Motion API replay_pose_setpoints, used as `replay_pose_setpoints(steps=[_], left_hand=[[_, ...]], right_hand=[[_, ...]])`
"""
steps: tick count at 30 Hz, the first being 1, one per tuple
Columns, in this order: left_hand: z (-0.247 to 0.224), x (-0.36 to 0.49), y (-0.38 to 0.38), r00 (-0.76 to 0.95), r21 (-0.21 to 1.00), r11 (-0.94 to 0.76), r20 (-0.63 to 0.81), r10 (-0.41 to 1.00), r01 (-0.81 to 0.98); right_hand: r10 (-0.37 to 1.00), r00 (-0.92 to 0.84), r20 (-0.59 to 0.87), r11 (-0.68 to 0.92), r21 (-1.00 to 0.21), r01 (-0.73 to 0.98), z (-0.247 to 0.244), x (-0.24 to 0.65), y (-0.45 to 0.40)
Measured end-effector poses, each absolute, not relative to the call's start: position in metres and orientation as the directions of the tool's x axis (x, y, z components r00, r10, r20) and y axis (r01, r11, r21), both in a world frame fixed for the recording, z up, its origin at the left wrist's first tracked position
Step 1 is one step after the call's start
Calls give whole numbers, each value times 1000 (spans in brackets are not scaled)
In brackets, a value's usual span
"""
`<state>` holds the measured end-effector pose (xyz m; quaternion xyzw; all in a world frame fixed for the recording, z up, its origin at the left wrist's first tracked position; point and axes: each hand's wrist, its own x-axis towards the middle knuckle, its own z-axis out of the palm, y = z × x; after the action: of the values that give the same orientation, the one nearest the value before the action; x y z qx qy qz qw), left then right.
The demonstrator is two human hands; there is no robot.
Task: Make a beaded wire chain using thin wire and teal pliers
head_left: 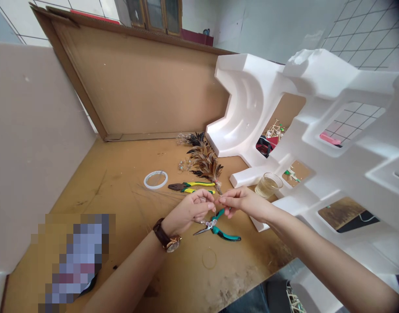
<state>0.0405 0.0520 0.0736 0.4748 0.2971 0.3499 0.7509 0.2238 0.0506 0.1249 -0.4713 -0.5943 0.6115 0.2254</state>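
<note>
Just above the table, my left hand (190, 211) and my right hand (243, 202) are close together, fingertips nearly touching. A short strand of clear beads (211, 224) hangs below the left fingers, on what looks like thin wire. My left fingers pinch that beaded strand. The thumb and fingertips of my right hand are pressed together at a thin strand end too small to make out well. Under the hands lie long-nose pliers (228, 236) with teal handles. Beyond them rest combination pliers (178, 187) with yellow-green handles, beside a bunch of brown feathers (206, 161).
A white ring-shaped spool (155, 187) lies left of the pliers, with fine wires near it. A glass of pale liquid (268, 186) stands right, by a large white foam panel (251, 87). Cardboard (147, 82) walls the back. A thin loop (209, 259) lies in front.
</note>
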Motion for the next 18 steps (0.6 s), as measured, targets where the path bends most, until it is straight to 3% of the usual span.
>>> replay_pose_setpoints(steps=[5,12,15,18], left_hand=[[70,40,52,562,911,297,-91,822,-287],[75,46,48,508,963,230,-128,852,-142],[78,49,46,491,974,211,-141,859,-89],[76,49,46,496,975,200,-125,859,-101]], right_hand=[[872,-465,-154,65,-904,422,122,228,53],[897,-434,-84,201,-797,570,111,225,52],[888,-452,-83,218,-789,574,114,221,50],[869,-473,-146,136,-849,511,118,219,48]])
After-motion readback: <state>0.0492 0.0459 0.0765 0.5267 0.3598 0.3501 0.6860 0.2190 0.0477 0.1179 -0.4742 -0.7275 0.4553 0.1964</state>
